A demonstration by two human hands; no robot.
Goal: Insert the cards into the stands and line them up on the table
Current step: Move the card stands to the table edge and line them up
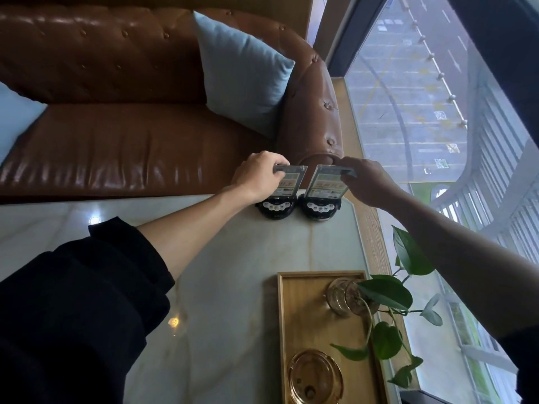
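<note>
Two black stands with button rows sit side by side at the far right corner of the marble table (233,287): the left stand (275,207) and the right stand (319,209). Each carries an upright clear card holder with a printed card. My left hand (259,176) pinches the top left edge of the left card (291,182). My right hand (367,182) pinches the top right edge of the right card (328,183). The lower parts of both cards sit in the stands' slots; how deep is hidden.
A wooden tray (303,310) near the table's right edge holds a glass vase with a leafy plant (388,295) and an amber glass ashtray (315,374). A brown leather sofa (116,147) with blue cushions stands beyond the table. A window runs along the right.
</note>
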